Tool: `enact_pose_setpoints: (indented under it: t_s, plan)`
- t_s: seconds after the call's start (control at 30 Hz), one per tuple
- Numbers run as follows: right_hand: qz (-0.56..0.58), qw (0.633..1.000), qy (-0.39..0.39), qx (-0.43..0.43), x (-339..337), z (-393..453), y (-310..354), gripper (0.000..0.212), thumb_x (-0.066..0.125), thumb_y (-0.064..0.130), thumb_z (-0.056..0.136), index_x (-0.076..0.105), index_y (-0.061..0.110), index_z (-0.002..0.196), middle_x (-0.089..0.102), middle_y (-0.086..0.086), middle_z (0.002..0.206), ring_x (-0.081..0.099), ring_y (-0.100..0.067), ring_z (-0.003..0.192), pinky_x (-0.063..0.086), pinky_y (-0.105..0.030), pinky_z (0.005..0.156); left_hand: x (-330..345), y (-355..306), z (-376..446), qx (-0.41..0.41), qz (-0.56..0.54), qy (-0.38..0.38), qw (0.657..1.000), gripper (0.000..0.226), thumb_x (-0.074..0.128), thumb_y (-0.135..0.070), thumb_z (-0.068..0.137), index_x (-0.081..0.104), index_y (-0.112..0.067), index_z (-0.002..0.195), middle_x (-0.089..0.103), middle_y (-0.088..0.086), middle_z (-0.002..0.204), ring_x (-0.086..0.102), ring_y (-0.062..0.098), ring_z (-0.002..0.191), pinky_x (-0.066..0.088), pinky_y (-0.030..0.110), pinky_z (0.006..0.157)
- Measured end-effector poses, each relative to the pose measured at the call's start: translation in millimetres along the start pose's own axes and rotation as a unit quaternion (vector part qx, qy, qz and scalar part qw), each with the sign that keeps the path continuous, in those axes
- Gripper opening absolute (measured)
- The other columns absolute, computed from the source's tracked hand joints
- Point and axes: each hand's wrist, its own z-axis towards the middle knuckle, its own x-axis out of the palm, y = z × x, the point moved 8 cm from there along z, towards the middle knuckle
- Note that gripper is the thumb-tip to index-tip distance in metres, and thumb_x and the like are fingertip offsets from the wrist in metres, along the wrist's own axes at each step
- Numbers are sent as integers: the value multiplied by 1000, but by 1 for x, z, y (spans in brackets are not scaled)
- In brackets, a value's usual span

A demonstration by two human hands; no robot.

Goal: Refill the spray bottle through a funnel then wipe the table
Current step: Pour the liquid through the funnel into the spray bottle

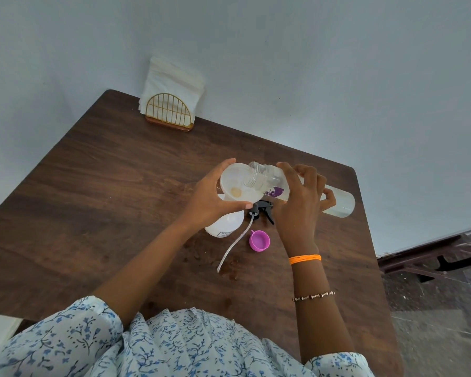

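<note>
My left hand (210, 195) grips the rim of a white funnel (235, 183) that sits in the neck of the white spray bottle (225, 223) standing on the table. My right hand (301, 202) holds a long clear refill bottle (340, 202) with a purple label, tipped nearly flat, its open mouth over the funnel bowl. The black trigger spray head (261, 210) with its long white dip tube lies on the table beside the bottle. A pink cap (259, 240) rests open side up next to it.
The dark wooden table (98, 186) shows brownish stain spots near its front middle (229, 268). A gold wire napkin holder (170, 111) with white napkins stands at the far edge against the wall. A dark bench (433, 259) stands on the floor at the right.
</note>
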Motion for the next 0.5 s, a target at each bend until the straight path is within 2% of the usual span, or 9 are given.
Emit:
enact_pose_setpoints:
  t_s: [0.13, 0.3, 0.5]
  plan:
    - [-1, 1000, 2, 0, 0, 0, 0, 73, 73, -12, 51, 61, 24, 114, 54, -8, 115, 46, -29, 111, 20, -45, 91, 0, 0, 0, -1, -9, 1, 1000, 91, 85, -24, 63, 36, -28, 138, 45, -1, 140, 44, 16, 125, 44, 41, 103]
    - [-6, 1000, -3, -7, 0, 1, 0, 75, 75, -11, 48, 61, 26, 112, 55, -5, 113, 45, -25, 109, 14, -35, 88, 0, 0, 1, 1, -10, 0, 1000, 90, 85, -25, 62, 37, -28, 138, 45, -2, 140, 44, 15, 124, 45, 40, 102]
    - [3, 1000, 2, -5, 0, 1, 1, 75, 74, -12, 50, 60, 25, 113, 54, -7, 114, 44, -27, 111, 22, -46, 91, 0, -1, 1, 1, -6, -1, 1000, 89, 85, -25, 63, 36, -29, 137, 44, -3, 140, 43, 13, 123, 45, 35, 101]
